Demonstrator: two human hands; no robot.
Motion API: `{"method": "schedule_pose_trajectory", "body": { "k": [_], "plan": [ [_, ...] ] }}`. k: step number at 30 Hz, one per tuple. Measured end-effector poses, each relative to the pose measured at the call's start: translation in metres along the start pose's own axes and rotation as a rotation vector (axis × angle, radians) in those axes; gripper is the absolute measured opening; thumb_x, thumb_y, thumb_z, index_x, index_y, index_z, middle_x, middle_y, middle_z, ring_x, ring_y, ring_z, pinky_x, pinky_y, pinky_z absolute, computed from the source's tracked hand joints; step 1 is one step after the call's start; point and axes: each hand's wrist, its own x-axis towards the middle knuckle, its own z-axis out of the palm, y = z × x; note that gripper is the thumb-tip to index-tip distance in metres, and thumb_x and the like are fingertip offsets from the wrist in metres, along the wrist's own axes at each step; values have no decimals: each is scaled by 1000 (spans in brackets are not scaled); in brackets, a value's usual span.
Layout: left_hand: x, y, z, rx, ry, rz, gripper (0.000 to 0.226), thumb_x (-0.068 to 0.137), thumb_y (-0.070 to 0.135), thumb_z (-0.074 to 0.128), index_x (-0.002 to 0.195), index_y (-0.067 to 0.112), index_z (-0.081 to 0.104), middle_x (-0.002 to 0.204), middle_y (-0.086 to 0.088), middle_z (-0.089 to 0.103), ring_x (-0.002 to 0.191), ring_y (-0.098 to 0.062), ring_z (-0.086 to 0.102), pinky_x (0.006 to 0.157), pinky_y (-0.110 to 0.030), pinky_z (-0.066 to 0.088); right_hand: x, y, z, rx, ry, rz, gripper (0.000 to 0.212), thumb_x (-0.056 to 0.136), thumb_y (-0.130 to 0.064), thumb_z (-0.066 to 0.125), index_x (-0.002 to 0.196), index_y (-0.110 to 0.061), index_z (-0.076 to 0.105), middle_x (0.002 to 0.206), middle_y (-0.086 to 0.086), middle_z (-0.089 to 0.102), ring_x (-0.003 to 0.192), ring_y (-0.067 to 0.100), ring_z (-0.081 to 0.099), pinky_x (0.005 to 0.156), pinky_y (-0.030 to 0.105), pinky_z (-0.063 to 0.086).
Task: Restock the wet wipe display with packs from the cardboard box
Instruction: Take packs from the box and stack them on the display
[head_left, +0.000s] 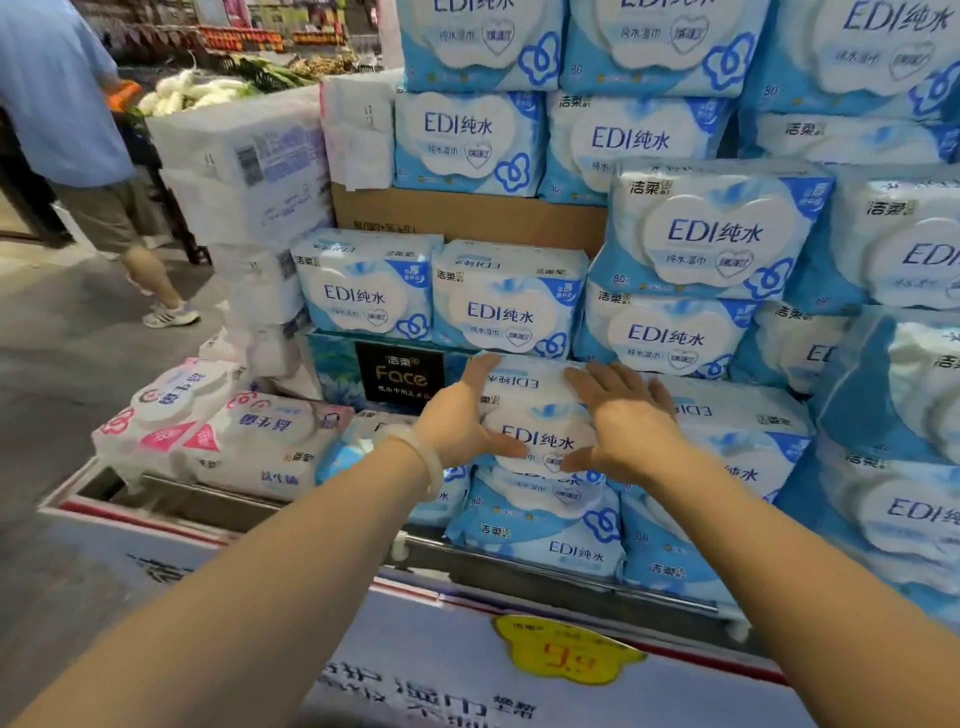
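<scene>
at the near edge, a yellow price tag (569, 650) marks the display's printed front panel (441, 670), behind a metal rail (519, 564). two bare forearms reach over it; the left hand (457, 423), a pale bangle (415, 457) at its wrist, and the right hand (626, 423) are clamped on the sides of one blue edi wet wipe pack (540, 415), seating it atop another pack (540, 525) in the front stack. the soft, slick pack could slide forward over the rail if let go before it sits level. beyond, further packs rise in tiers around a cardboard box (467, 215); pink-labelled wipes (218, 431) lie left. farther off, a shopper (78, 130) passes vegetables (197, 91).
</scene>
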Motion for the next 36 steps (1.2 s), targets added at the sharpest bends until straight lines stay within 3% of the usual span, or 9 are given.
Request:
{"method": "schedule_pose_trajectory", "body": {
  "k": [10,14,16,19,23,31,36],
  "plan": [
    [-2,13,8,94,-13,-55,114,68,26,83,150,21,3,128,-19,52,113,-33,55,97,-42,48,-7,-4,-1,-24,-15,82,101,71,-48,75,150,-27,15,159,1,14,148,26,5,120,51,10],
    [-9,13,15,50,11,-79,116,73,25,80,150,27,-7,142,-27,32,124,-39,46,104,-45,40,-8,-5,0,-28,-8,101,102,74,-50,72,151,-28,9,161,0,7,149,24,1,121,48,6],
    [-13,12,21,47,36,-72,117,73,26,79,150,28,-9,152,-27,12,138,-40,31,111,-46,31,-8,-7,0,-61,-19,116,106,73,-52,72,151,-27,7,162,2,2,149,26,-2,121,48,4],
    [-25,8,21,349,114,41,117,71,43,77,150,28,-8,157,-19,-15,147,-35,-4,119,-49,9,-11,-20,0,-156,8,108,114,69,-56,74,152,-27,0,161,9,-8,149,30,-9,119,50,-1],
    [-56,-19,-4,672,127,123,110,76,45,71,151,24,-5,159,-12,-16,147,-29,-14,119,-48,-1,-15,-66,3,-212,83,-84,106,73,-48,74,152,-23,7,161,11,-6,148,33,-5,118,52,4],
    [-186,-154,-29,601,112,-256,114,73,50,72,151,8,0,160,-11,-3,148,-30,-4,119,-51,10,-42,-221,85,-78,-62,-552,91,78,-34,74,150,-17,21,160,15,5,148,33,6,120,45,12],
    [-262,-258,1,524,15,-515,113,73,52,71,151,10,2,159,-19,-3,147,-36,-2,119,-51,10,-67,-293,191,-6,-376,-601,88,83,-36,67,151,-19,13,161,10,-7,149,30,0,120,45,13]
  ]
}}
